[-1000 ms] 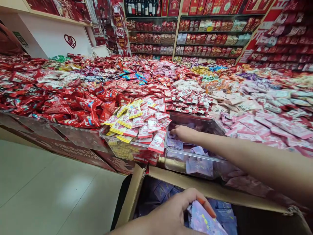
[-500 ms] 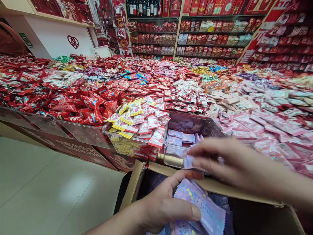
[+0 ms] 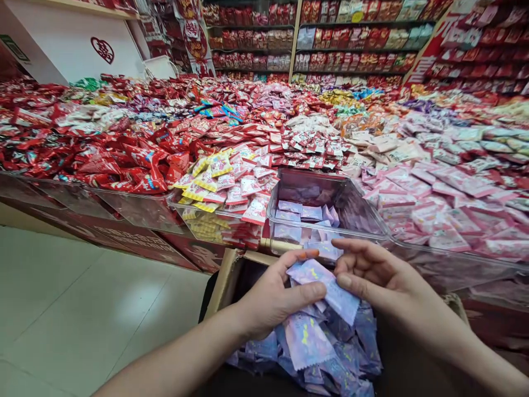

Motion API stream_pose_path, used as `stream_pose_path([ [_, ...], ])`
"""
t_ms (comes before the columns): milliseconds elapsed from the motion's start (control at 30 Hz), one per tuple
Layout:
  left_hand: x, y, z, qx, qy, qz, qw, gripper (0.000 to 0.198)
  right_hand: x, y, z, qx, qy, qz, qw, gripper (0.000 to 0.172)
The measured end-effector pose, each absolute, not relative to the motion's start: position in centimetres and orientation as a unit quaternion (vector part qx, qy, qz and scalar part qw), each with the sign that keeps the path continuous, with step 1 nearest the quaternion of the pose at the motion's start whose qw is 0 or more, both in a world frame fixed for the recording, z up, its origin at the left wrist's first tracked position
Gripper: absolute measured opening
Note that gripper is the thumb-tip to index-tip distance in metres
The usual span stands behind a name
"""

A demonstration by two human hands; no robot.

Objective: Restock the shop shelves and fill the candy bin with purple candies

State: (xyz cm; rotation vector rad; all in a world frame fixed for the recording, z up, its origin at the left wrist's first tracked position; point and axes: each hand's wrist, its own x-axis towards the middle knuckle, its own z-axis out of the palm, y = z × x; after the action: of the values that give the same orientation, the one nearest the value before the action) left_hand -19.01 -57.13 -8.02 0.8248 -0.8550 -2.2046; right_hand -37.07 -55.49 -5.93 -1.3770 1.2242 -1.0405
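My left hand (image 3: 276,300) is closed round a bunch of small purple candy packets (image 3: 326,286), thumb on top. My right hand (image 3: 378,275) meets it from the right, thumb and fingers pinching the top packet of that bunch. Both hands hover over an open cardboard box (image 3: 225,281) with more purple packets (image 3: 314,344) heaped inside. Just beyond the hands stands a clear plastic bin (image 3: 359,207) with a few purple packets (image 3: 303,212) on its bottom.
A wide display counter of heaped candy runs across the view: red packets (image 3: 103,160) at left, yellow-and-pink ones (image 3: 229,184) in the neighbouring bin, pink ones (image 3: 446,204) at right. Stocked shelves (image 3: 351,44) line the back wall. Pale tiled floor (image 3: 74,309) lies at left.
My right hand drew back from the clear bin and came to the packets. My left hand rose out of the box with a bunch of purple packets. The view tilted down slightly.
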Motion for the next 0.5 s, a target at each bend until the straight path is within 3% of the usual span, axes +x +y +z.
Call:
stream_pose_path([
  [200,-19.3,-57.2,-7.8,0.319,-0.295,-0.835,0.337,0.057,-35.7,-54.0,-7.3,-0.581,0.514,-0.54,0.327,0.027],
  [367,-19.1,-57.1,-7.9,0.305,-0.329,-0.847,0.285,0.037,-37.6,-54.2,-4.8,-0.796,0.443,-0.38,0.161,0.019],
  [500,-19.2,-56.8,-7.6,0.315,-0.343,-0.845,0.262,0.038,-38.7,-59.8,-1.1,-0.802,0.528,-0.277,0.035,0.018],
])
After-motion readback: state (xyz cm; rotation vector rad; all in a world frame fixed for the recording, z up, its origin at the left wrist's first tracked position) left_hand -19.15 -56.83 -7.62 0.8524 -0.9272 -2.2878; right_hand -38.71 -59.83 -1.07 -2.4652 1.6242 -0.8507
